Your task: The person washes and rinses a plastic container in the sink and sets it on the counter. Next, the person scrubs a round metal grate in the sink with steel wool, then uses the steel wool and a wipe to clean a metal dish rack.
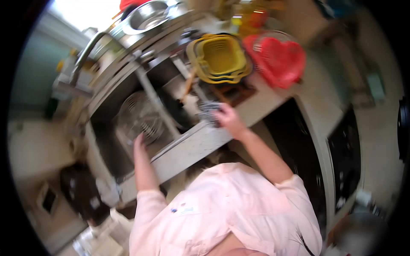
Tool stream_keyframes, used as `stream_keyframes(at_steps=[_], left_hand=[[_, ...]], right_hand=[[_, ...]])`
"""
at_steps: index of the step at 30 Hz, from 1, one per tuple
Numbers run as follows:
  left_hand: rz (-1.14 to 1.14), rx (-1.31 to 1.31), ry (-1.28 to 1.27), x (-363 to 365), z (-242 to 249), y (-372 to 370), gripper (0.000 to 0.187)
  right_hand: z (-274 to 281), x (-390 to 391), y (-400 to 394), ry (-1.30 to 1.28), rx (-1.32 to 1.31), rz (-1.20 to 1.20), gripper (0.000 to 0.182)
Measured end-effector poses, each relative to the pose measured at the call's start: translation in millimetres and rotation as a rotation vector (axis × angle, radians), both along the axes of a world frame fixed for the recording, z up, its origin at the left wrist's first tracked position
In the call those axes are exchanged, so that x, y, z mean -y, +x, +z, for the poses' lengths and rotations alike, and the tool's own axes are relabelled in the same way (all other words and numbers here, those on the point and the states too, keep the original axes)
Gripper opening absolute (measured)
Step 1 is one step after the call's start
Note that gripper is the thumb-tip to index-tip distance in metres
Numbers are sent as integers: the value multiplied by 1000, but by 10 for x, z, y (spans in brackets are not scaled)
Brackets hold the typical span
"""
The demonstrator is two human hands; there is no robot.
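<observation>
Right hand (232, 123) here, fingers pinching a blurred grey bundle (207, 112) at the near rim of the counter (192, 147), just right of the right basin (173, 87). Over on the left, the left hand (139, 146) reaches to the near side of a round strainer (136, 112) inside the left basin (106, 147); whether it grips, I can't tell! Farther out, stacked yellow baskets (222, 55), with a red basket (282, 59) to their right. Far left, the faucet (85, 50); beyond, a metal bowl (145, 18).
</observation>
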State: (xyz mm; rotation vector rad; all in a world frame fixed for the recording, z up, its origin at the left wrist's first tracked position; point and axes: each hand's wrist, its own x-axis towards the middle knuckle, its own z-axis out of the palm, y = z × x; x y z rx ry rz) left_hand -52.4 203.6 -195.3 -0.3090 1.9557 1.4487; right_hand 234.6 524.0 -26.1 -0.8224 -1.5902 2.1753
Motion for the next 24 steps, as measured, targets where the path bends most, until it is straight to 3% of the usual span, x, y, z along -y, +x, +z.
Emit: stream_keyframes(at_steps=[2, 3, 5, 9, 12, 13, 15, 16, 17, 18, 19, 20, 22, 24], left_hand=[[142, 71, -11, 67, -405, -205, 60], [204, 221, -163, 164, -895, -520, 58], [394, 299, -194, -33, -794, -576, 61], [354, 207, -413, -8, -715, -558, 51], [213, -117, -244, 111, -248, -182, 46], [185, -75, -251, 81, -89, -133, 48], [89, -182, -218, 402, -577, -283, 46], [172, -100, -128, 426, -620, -351, 40], [285, 141, -167, 393, -559, -536, 41], [520, 276, 193, 352, -565, -575, 45], [365, 309, 244, 492, -1168, -1175, 60], [539, 306, 248, 484, -833, -1057, 62], [445, 284, 246, 414, -688, -1164, 56], [416, 148, 346, 585, -649, -1151, 49]], right_hand=[[-214, -71, 149, -253, 4, -149, 30], [-163, -119, 212, -330, 21, -121, 31], [-53, -150, 261, -421, 54, -102, 33], [-123, -83, 204, -430, 124, -96, 32], [-158, -40, 131, -349, 77, -61, 32], [-131, -35, 99, -382, 94, -107, 33], [-217, -64, 46, -408, 33, -111, 31], [-325, -33, 23, -337, 19, -122, 31], [-246, -41, 13, -383, 78, -74, 34], [-65, -22, 19, -333, 153, -104, 41], [-6, -145, 8, -335, 97, -133, 47], [-16, -76, -9, -378, 61, -82, 53], [108, -76, 23, -377, 6, 0, 61], [40, 62, 38, -362, 5, 14, 55]])
